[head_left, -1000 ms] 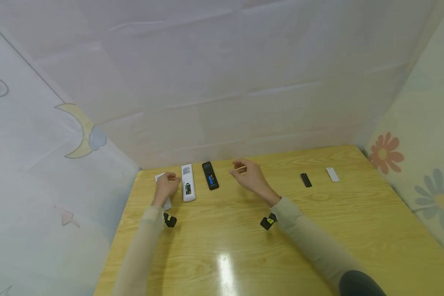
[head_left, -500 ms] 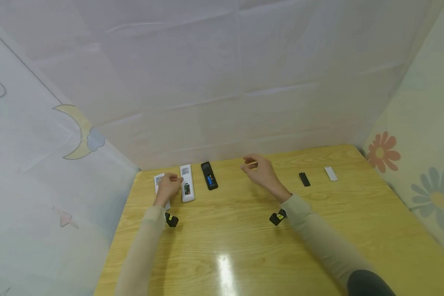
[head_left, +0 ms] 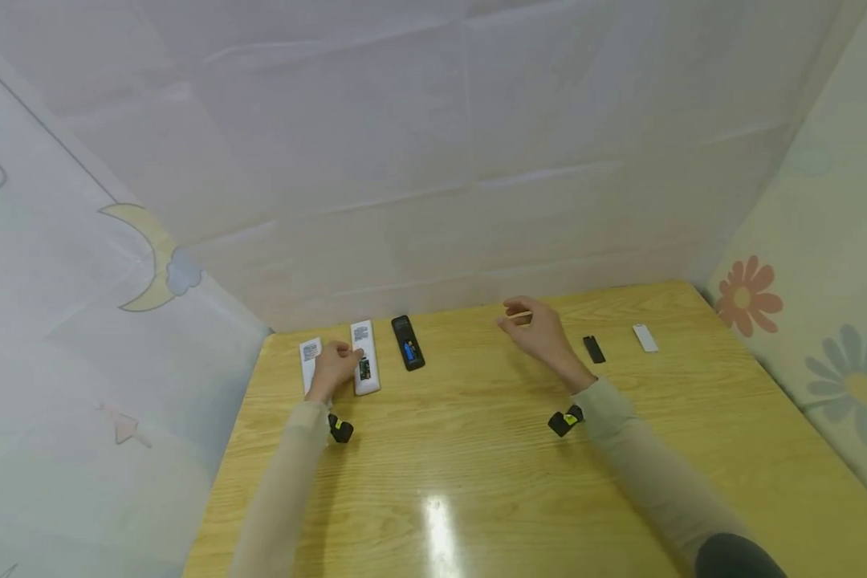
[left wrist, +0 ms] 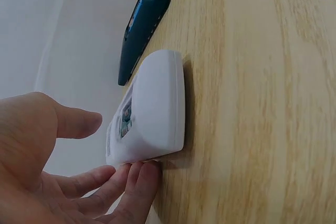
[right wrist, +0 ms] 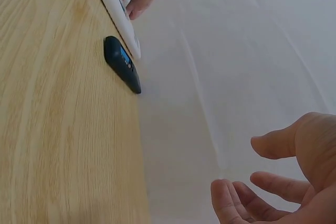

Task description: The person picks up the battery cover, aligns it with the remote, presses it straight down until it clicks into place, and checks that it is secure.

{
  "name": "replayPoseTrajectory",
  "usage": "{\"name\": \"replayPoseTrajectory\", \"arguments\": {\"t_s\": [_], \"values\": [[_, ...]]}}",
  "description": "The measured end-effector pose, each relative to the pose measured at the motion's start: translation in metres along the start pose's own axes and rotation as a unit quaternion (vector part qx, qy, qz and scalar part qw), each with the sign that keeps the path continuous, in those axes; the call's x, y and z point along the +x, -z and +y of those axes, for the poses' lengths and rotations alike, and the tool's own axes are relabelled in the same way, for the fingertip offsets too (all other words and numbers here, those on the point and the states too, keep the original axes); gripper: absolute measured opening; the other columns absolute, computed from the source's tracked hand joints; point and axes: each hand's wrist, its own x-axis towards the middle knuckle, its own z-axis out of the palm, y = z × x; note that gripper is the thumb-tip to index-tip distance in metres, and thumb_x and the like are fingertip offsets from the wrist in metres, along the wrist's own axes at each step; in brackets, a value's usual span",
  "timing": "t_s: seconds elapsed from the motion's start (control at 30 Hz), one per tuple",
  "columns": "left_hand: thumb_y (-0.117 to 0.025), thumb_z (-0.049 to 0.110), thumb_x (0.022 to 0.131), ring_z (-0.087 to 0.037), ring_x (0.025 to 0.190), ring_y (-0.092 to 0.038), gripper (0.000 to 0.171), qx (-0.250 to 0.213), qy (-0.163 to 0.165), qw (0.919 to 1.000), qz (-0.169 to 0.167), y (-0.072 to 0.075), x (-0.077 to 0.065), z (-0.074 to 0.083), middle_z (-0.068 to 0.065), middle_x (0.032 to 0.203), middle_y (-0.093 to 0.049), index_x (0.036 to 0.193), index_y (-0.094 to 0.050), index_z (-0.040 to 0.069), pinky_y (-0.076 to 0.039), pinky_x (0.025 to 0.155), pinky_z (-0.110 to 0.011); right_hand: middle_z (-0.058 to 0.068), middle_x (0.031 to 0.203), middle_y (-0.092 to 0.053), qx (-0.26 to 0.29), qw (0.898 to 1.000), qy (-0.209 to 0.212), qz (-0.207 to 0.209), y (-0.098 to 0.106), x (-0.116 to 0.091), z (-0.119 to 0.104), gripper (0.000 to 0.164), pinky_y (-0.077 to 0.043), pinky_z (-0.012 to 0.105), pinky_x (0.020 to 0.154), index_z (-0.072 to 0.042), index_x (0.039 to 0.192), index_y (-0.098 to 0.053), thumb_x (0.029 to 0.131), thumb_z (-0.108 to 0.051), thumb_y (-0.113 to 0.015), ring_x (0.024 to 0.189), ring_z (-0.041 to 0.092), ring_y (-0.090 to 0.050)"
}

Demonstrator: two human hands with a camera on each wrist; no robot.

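My left hand (head_left: pixel 335 368) is over the gap between two white remotes at the table's left. In the left wrist view its fingertips are at the side of the middle white remote (left wrist: pixel 152 103), and the thumb stands apart above it. That remote lies back up, its battery bay uncovered. The outer white remote (head_left: pixel 309 359) is partly hidden under the hand. A black remote (head_left: pixel 408 343) with a blue battery in its bay lies to the right. My right hand (head_left: pixel 542 331) hovers over the table with fingers loosely bent, holding nothing.
A black battery cover (head_left: pixel 594 349) and a white battery cover (head_left: pixel 646 338) lie on the wooden table (head_left: pixel 462 449) at the right. Wall sheets (head_left: pixel 433 201) rise behind the table and at both sides.
My right hand has moved right, away from the black remote. The left hand has shifted slightly right, toward the middle white remote. The remotes and covers have stayed in place.
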Motion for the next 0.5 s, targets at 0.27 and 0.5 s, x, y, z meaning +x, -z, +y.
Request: {"name": "replayPoseTrajectory", "arguments": {"t_s": [0.27, 0.5], "values": [[-0.063, 0.036, 0.106, -0.041, 0.132, -0.057, 0.061, 0.028, -0.010, 0.9995, 0.005, -0.006, 0.005, -0.001, -0.027, 0.143, -0.057, 0.146, -0.049, -0.008, -0.050, 0.114, -0.054, 0.023, 0.134, -0.067, -0.004, 1.000, -0.020, 0.009, 0.014, -0.003, 0.010, 0.046, -0.063, 0.058, 0.091, -0.006, 0.143, -0.064, 0.103, -0.028, -0.074, 0.119, 0.043, -0.069], [-0.060, 0.040, 0.106, -0.041, 0.133, -0.057, 0.063, 0.059, 0.000, 0.9982, 0.009, -0.007, 0.009, 0.001, -0.026, 0.143, -0.058, 0.146, -0.051, -0.008, -0.050, 0.113, -0.055, 0.024, 0.137, -0.066, -0.007, 0.999, -0.035, 0.015, 0.023, -0.002, 0.017, 0.047, -0.063, 0.057, 0.092, -0.005, 0.144, -0.063, 0.104, -0.028, -0.073, 0.121, 0.044, -0.068]]}}
